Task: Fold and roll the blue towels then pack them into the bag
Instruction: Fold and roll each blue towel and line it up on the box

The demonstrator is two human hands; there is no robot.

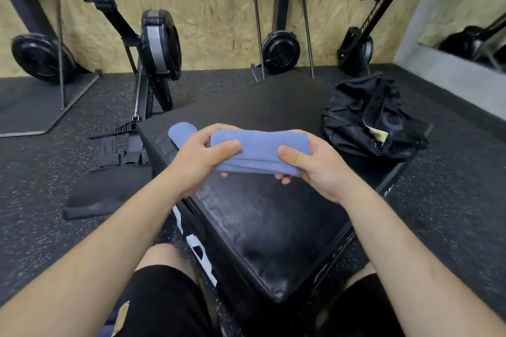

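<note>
A blue towel (260, 149), folded into a thick bundle, is held in the air above the black padded box (262, 216). My left hand (200, 156) grips its left end, thumb on top and fingers underneath. My right hand (309, 164) grips its right end the same way. A second blue towel (179, 131) lies on the box just behind my left hand, mostly hidden by it. The black bag (369, 120) sits on the box's far right corner, its top open.
Several rowing machines (158, 44) stand against the wood-panel wall at the back. A black strap and footrest (120, 150) lie on the speckled rubber floor to the left of the box. A mirror (471, 22) is on the right wall.
</note>
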